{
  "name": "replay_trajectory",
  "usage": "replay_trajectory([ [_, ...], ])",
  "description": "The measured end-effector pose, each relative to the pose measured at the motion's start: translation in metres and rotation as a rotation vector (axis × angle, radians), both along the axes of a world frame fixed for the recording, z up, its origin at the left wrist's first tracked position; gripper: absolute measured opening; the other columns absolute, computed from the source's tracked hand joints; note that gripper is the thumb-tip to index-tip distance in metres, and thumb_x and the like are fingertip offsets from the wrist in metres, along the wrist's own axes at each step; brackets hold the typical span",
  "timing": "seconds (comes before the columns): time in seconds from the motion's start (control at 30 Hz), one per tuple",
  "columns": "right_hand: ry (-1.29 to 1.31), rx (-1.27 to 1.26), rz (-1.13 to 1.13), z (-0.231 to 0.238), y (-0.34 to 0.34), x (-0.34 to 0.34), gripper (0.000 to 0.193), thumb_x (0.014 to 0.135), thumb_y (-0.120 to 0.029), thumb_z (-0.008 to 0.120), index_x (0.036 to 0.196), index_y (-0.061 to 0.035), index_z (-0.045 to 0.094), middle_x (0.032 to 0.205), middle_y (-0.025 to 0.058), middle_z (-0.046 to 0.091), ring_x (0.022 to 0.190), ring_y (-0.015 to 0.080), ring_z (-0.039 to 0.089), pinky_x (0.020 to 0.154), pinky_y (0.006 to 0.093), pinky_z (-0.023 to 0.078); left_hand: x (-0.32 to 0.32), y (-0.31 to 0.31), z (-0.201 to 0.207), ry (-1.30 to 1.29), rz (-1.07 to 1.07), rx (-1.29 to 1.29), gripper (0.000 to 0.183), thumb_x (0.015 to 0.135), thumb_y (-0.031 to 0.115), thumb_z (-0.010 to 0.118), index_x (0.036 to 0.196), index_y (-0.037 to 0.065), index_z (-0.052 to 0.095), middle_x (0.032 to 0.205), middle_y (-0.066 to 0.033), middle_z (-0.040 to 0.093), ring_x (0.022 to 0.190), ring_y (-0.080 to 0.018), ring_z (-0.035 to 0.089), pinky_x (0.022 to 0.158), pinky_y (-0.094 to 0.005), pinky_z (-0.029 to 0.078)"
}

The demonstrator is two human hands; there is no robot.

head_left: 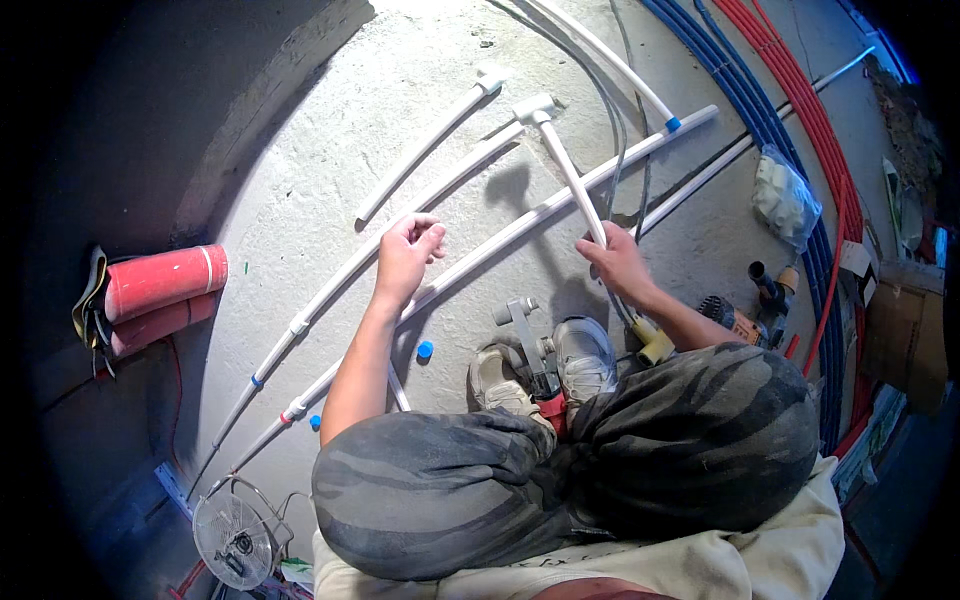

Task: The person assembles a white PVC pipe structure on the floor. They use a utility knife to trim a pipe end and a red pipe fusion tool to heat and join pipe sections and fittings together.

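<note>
My right hand [617, 264] is closed round the lower end of a white plastic pipe [572, 180]. At that pipe's far end is a white tee fitting [535, 107], which also meets a long white pipe [350, 268] running down to the left. My left hand [405, 255] is raised over this long pipe with loosely curled fingers, and I see nothing in it. Between my shoes stands a pipe welding iron [530, 345] with round heating heads and a red part low down. A shorter white pipe [420, 155] with an elbow fitting [490, 82] lies beyond my left hand.
Another long white pipe [520, 228] crosses the floor diagonally. Blue caps [425, 349] lie near my left forearm. An orange power tool [745, 318] and a bag of fittings [787, 198] are at right, beside blue and red tubing [800, 75]. A fan [235, 540] and red rolls [165, 285] are left.
</note>
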State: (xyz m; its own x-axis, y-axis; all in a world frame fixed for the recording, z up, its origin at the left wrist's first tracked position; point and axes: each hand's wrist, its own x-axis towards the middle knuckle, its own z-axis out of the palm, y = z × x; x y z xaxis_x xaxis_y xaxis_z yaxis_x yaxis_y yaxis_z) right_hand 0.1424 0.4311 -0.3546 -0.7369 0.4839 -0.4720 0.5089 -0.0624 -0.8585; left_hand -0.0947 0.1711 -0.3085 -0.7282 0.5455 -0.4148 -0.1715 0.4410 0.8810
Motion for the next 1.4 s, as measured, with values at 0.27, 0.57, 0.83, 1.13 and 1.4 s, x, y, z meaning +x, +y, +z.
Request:
replay_trajectory([
  [0.27,0.122,0.150,0.385,0.043,-0.014,-0.010,0.023,0.095,-0.022,0.073,0.107,-0.0035,0.068,0.089,0.0140,0.067,0.083,0.0253,0.067,0.078,0.0399,0.051,-0.024,0.029,0.038,-0.139,0.112,0.305,0.076,0.098,0.034,0.074,0.155,-0.002,0.039,0.127,-0.0156,0.065,0.105,-0.0223,0.069,0.084,-0.0322,0.058],
  [0.57,-0.055,0.320,0.677,0.059,-0.001,-0.012,0.042,0.095,-0.046,0.071,0.109,-0.0069,0.068,0.087,0.0189,0.068,0.084,0.0414,0.068,0.073,0.0496,0.051,-0.030,0.031,0.037,-0.352,0.062,0.422,0.053,0.098,0.035,0.075,0.130,-0.005,0.061,0.086,-0.0095,0.072,0.069,-0.0160,0.070,0.059,-0.0268,0.055],
  [0.83,-0.369,0.705,0.015,0.028,0.094,-0.049,0.059,0.093,-0.046,0.073,0.125,0.0009,0.059,0.129,0.0221,0.059,0.118,0.0373,0.062,0.098,0.0465,0.052,-0.058,-0.001,0.035,-0.440,0.464,0.420,0.032,0.097,0.024,0.074,0.113,-0.004,0.071,0.085,-0.0084,0.066,0.068,-0.0172,0.062,0.060,-0.0281,0.051],
  [1.13,-0.412,0.703,-0.125,0.000,0.123,-0.055,0.063,0.084,-0.025,0.072,0.135,0.0012,0.045,0.137,0.0271,0.052,0.127,0.0464,0.057,0.107,0.0563,0.047,-0.052,-0.001,0.002,-0.602,0.363,0.379,0.037,0.100,0.032,0.069,0.110,-0.003,0.069,0.090,-0.0137,0.070,0.072,-0.0235,0.068,0.067,-0.0338,0.057],
  [1.4,-0.441,0.694,-0.264,-0.019,0.168,-0.040,0.065,0.082,-0.019,0.069,0.140,0.0027,0.047,0.125,0.0337,0.066,0.123,0.0490,0.061,0.107,0.0512,0.047,-0.019,0.076,-0.020,-0.554,-0.204,0.277,0.043,0.110,0.040,0.053,0.110,-0.001,0.065,0.111,-0.0180,0.076,0.099,-0.0203,0.071,0.089,-0.0345,0.055],
])
